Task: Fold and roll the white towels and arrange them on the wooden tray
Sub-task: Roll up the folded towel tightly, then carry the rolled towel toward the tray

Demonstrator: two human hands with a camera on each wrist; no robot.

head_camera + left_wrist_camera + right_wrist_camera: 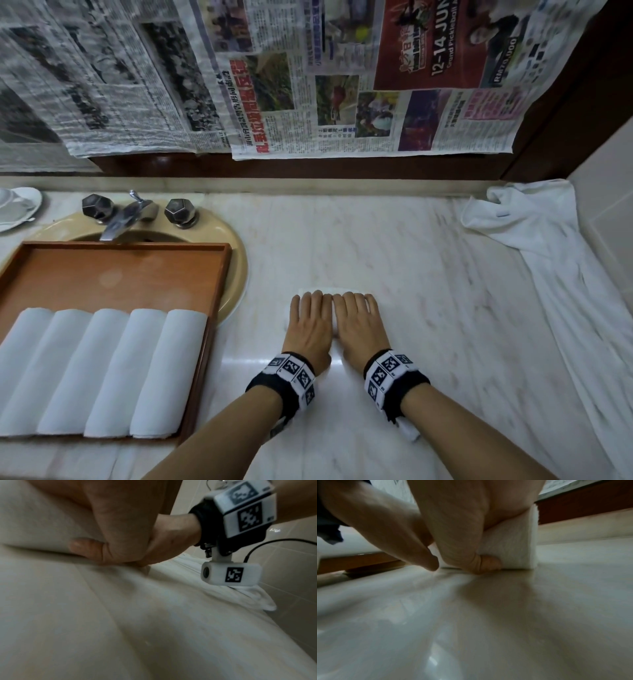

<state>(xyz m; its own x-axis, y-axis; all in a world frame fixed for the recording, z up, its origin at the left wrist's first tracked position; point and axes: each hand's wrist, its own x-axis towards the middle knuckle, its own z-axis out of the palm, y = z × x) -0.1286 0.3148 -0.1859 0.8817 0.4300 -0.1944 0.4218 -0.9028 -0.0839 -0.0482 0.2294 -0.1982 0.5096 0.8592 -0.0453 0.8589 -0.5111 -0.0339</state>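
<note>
The white towel [329,292] under work lies on the marble tabletop [428,274], right of the sink, almost wholly covered by both hands. The left hand [310,327] and right hand [359,325] lie side by side, fingers straight over the top and thumbs tucked at the near base, pressing rather than clasping. In my judgement this keeps the roll tight and even across its width.

The wooden tray [219,308] sits across the sink [236,260] and carries five rolled towels [102,370] in a row at its near end, the far half left bare, presumably for further rolls. An unfolded towel [534,240] is heaped at the tabletop's far right corner.

Newspaper [308,85] hangs behind; legible print reads "12-14 JUN", "Grand Pickleball" and "RM70,000". Other text is Chinese script.
</note>
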